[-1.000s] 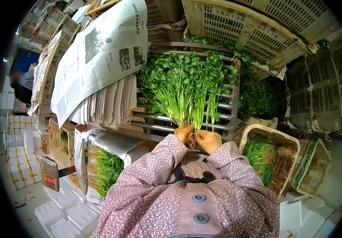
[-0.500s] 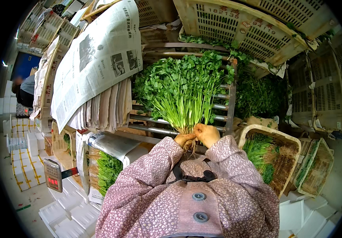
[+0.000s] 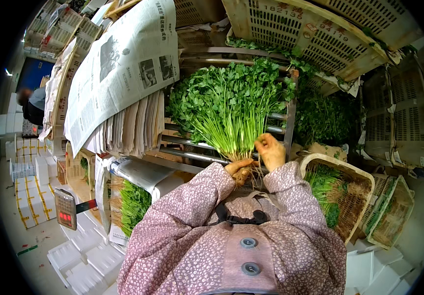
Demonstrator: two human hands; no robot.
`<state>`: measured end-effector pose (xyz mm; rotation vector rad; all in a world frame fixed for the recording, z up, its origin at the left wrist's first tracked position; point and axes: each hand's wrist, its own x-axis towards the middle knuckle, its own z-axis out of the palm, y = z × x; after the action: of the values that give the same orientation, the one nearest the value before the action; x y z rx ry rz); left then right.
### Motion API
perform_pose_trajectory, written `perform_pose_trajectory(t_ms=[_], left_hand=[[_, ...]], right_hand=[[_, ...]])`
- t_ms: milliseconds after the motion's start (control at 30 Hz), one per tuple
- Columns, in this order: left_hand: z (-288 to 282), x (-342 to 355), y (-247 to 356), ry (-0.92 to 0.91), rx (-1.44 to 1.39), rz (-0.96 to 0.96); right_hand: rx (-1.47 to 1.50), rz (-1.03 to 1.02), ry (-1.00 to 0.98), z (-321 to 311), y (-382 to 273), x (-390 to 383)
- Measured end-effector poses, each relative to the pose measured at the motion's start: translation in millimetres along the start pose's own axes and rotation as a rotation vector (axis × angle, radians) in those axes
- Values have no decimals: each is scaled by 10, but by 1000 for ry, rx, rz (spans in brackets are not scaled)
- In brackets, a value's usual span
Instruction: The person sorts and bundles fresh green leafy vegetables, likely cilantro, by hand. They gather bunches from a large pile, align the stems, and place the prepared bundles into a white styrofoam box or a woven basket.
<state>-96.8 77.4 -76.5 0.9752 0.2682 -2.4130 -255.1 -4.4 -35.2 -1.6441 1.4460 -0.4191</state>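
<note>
A pale slotted crate is set beyond the barred metal rack. The left side is blocked by stacked newspapers. The bunch of leafy greens is laid on the rack, its long axis pointed ahead. Its near end is gripped by the curled fingers of the left hand, the closer one; just to the right, the thumb and fingertips of the right hand are drawn together, on what cannot be told. Thin roots are hung between the hands.

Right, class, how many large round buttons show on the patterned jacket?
2: an upper button on the jacket below the black strap, and a lower button beneath it, nearer the bottom edge. Others may be hidden.
</note>
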Motion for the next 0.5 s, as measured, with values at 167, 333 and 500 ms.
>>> perform_pose_trajectory(t_ms=[167,333,500], left_hand=[[-195,215,-140,-87,-113,-26],[5,210,-112,-57,-68,16],[56,235,-84,-99,-72,14]], right_hand=[[392,140,-347,-454,-19,-462],[586,167,144,-1230,842,-273],[-234,-9,251,-704,102,-126]])
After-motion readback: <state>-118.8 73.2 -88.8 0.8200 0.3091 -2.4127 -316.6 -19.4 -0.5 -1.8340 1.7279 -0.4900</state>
